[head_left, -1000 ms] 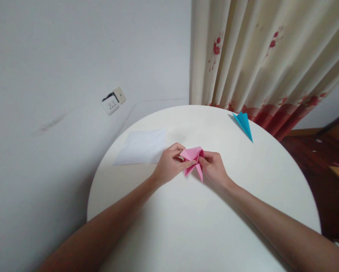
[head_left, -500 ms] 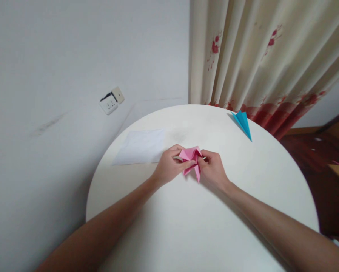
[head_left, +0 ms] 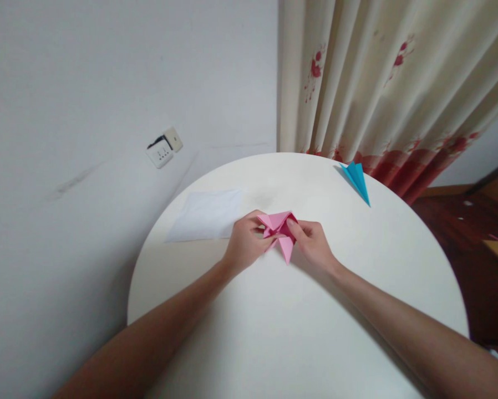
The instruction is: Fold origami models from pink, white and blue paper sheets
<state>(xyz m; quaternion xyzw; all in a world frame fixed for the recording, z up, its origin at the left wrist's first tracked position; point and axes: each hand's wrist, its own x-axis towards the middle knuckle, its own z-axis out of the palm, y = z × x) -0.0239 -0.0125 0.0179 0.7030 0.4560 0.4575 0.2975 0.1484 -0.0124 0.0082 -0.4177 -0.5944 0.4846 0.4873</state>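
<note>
While both hands meet over the middle of the table, the left hand (head_left: 245, 244) pinches the left side of the pink folded paper (head_left: 279, 231), fingers curled onto its upper folds. On the other side the right hand (head_left: 313, 244) grips the paper's right edge, thumb pressed on top near the peak. That pink piece sits between the two hands, just above the round white table (head_left: 282, 332), one pointed flap hanging down toward the near side, its tip close to the tabletop; whether it touches I cannot tell. Out to the left, just beside the left hand, a white sheet (head_left: 207, 215) lies flat on the table. Far right, near the table's rim, a blue folded paper (head_left: 356, 180) rests well apart from the hands. Behind it hangs a cream curtain (head_left: 377, 83) with red flowers, and on the grey wall at left is a white socket (head_left: 164, 148).
</note>
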